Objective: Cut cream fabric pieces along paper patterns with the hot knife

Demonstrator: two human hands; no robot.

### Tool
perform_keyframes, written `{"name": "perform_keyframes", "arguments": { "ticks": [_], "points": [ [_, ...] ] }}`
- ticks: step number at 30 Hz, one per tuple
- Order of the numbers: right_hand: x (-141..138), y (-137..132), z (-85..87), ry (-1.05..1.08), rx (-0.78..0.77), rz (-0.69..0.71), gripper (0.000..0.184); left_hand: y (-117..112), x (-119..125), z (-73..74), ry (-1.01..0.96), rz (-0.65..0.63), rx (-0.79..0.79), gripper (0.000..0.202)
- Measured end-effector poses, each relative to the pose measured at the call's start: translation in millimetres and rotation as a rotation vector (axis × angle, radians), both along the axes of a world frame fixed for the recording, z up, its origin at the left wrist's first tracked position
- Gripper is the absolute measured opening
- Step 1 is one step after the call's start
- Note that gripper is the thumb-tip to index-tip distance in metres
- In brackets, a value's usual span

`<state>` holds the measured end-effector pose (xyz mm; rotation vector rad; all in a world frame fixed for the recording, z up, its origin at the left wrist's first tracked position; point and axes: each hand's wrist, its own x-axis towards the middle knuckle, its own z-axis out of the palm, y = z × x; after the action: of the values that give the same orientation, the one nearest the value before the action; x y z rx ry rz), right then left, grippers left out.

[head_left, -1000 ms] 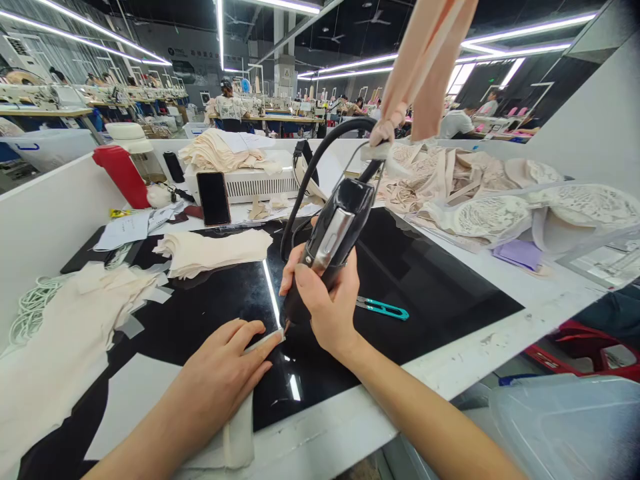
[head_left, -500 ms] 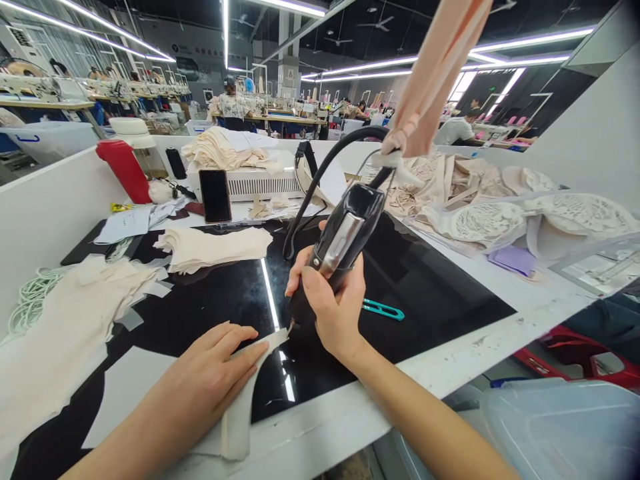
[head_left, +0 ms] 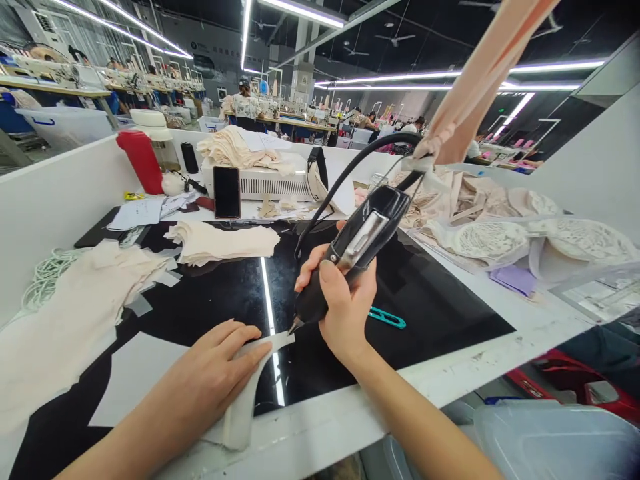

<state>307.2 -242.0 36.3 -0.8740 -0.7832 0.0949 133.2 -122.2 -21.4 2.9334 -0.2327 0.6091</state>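
Right hand [head_left: 345,307] grips cutter [head_left: 350,257]; left hand [head_left: 210,380] presses fabric strip [head_left: 247,393].

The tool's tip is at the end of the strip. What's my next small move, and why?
Probably press the tip of the tool onto the end of the strip: the right hand has it poised there, and the left hand pins the strip flat.
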Motion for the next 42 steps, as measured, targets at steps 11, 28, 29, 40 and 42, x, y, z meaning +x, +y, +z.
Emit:
{"name": "perform_keyframes", "arguments": {
  "ticks": [11, 28, 29, 40, 42],
  "points": [
    [-7.9, 15.2, -6.6, -0.016, -0.005, 0.062, 0.029, -2.7, 3.4, -1.2, -0.027, -0.009, 0.022, 0.034],
    [2.8, 4.5, -6.9, -0.052, 0.003, 0.002, 0.025, -4.4, 1.4, -1.1, -0.017, 0.000, -0.008, 0.037],
    [2.6, 5.1, -7.3, -0.056, 0.002, 0.002, 0.025, -4.1, 1.3, -1.7, -0.017, 0.000, -0.008, 0.037],
    [-6.9, -1.3, -0.8, -0.009, -0.003, 0.067, 0.026, -2.7, 1.8, -0.5, -0.013, -0.003, -0.023, 0.038],
    [-10.8, -2.7, -2.9, -0.015, -0.002, 0.109, 0.028, -3.2, 1.6, 0.5, -0.004, -0.002, -0.029, 0.039]
  ]
}}
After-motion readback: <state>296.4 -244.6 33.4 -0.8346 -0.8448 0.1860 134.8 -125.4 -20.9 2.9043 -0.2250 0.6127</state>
